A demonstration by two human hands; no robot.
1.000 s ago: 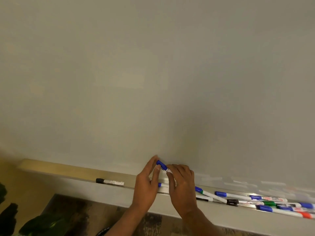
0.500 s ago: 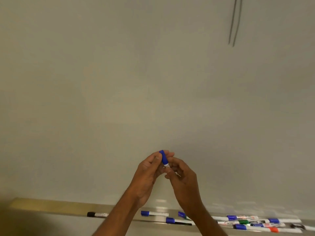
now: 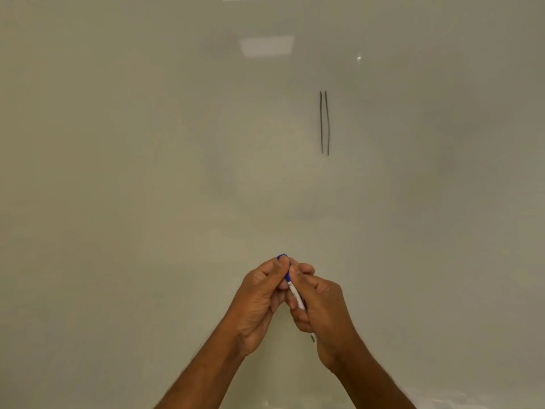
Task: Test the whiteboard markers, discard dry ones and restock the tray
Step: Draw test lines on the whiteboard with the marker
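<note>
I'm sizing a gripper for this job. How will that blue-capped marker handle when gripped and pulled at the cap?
The blue-capped marker looks stiff: its slim white barrel runs straight out of the right hand. It is probably light, since the left hand merely pinches the cap. Its round, smooth body would likely roll if laid down.

You see one blue-capped marker (image 3: 293, 292), one whiteboard (image 3: 147, 172), two dark vertical lines (image 3: 321, 122) on it, and two hands: left hand (image 3: 259, 302) and right hand (image 3: 323, 309).
</note>
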